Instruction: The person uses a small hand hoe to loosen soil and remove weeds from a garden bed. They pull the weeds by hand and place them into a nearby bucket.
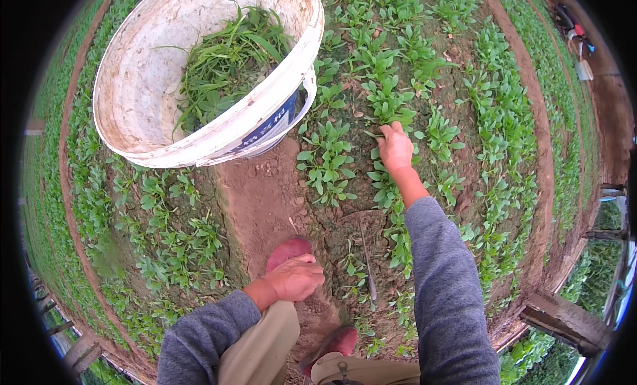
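Observation:
My right hand (396, 147) reaches down among a row of leafy green seedlings (388, 99), its fingertips at the base of the leaves; whether they pinch a stem cannot be told. Over my knee rests my left hand (298, 277), fingers curled, with no object visible in it. A large white plastic bucket (134, 81) stands tilted at the upper left, with pulled grass and weeds (234, 61) inside. On the soil between the plants lies a thin-handled hand hoe (369, 260), below and left of my right hand.
My red shoes (288, 250) are on a bare dirt path (264, 191) between planted beds. More seedling rows (502, 106) run along both sides. Wooden posts (567, 320) stand at the lower right edge, and several small items (577, 34) lie at the far upper right.

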Motion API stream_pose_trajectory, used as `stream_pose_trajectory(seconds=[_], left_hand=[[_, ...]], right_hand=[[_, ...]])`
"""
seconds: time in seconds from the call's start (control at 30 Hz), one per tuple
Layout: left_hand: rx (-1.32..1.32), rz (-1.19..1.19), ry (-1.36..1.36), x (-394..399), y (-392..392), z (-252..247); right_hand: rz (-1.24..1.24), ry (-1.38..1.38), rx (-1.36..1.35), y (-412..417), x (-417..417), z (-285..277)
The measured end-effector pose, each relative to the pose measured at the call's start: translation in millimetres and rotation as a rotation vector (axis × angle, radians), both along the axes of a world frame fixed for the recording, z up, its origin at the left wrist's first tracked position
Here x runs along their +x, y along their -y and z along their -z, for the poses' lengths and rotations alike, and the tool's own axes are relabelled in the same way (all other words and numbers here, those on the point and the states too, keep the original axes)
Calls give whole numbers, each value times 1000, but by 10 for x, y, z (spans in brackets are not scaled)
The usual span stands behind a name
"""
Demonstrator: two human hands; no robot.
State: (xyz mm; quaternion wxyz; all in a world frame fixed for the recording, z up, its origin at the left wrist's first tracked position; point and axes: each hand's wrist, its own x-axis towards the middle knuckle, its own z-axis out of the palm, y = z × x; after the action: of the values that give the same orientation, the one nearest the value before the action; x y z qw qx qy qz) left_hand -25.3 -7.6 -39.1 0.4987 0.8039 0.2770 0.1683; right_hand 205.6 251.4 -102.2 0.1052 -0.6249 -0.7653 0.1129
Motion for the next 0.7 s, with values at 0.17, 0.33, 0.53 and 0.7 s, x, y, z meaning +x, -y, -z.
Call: stream_pose_trajectory(seconds=[0.17,0.33,0.53,0.7], left_hand=[[-10,6,5,6,-25,-7],[-20,-4,16,-10,-35,-31],[-27,-4,1,-7,-37,-29],[-16,-4,-4,-10,-39,-25]], right_hand=[[165,-93,9,-44,2,66],[337,-151,40,-51,-316,17],[413,-115,58,-75,-476,82],[516,-81,27,-102,-593,79]])
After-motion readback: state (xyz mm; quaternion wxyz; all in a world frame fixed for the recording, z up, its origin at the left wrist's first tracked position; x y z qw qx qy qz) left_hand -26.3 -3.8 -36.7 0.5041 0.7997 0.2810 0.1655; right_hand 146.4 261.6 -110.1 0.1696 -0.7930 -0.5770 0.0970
